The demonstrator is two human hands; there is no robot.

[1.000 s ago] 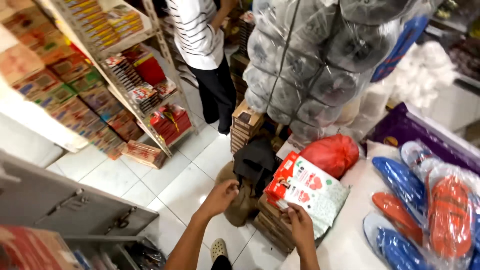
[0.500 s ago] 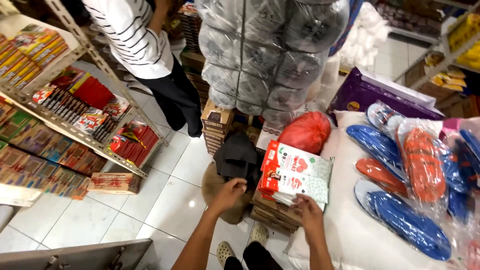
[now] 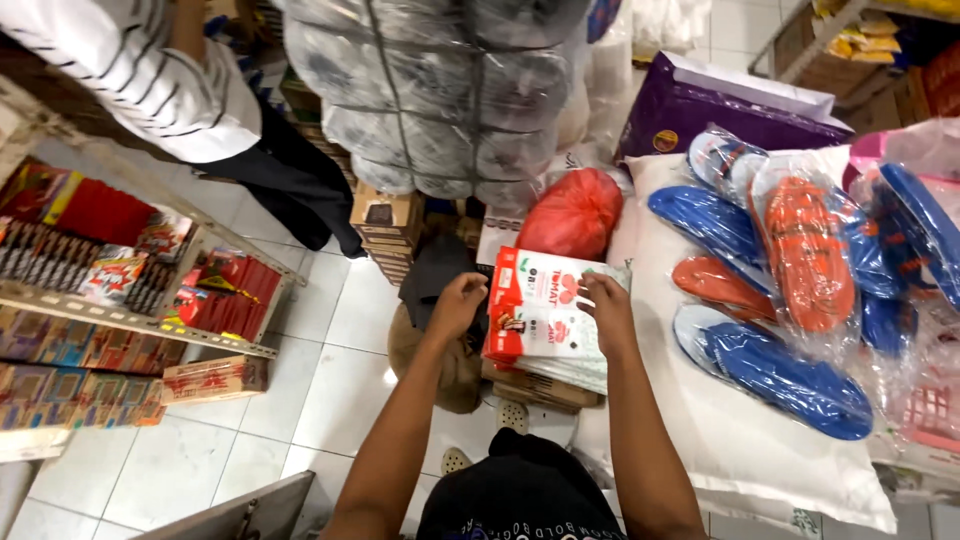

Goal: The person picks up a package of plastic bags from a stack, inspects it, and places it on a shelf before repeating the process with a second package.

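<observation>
Red-and-white packet stack [image 3: 548,315], your left hand [image 3: 458,303] gripping its left edge, your right hand [image 3: 607,310] clasping its right edge, red bag [image 3: 573,212] just behind.

Packet stack [image 3: 548,315]: white with red print. Tied bag [image 3: 575,212]: red. Bagged sandals [image 3: 806,252]: orange and blue. Sack [image 3: 760,440] beneath: white. Box [image 3: 720,110]: purple. Bystander's shirt [image 3: 140,75]: white, dark-striped. Floor tiles [image 3: 330,390]: white.
</observation>
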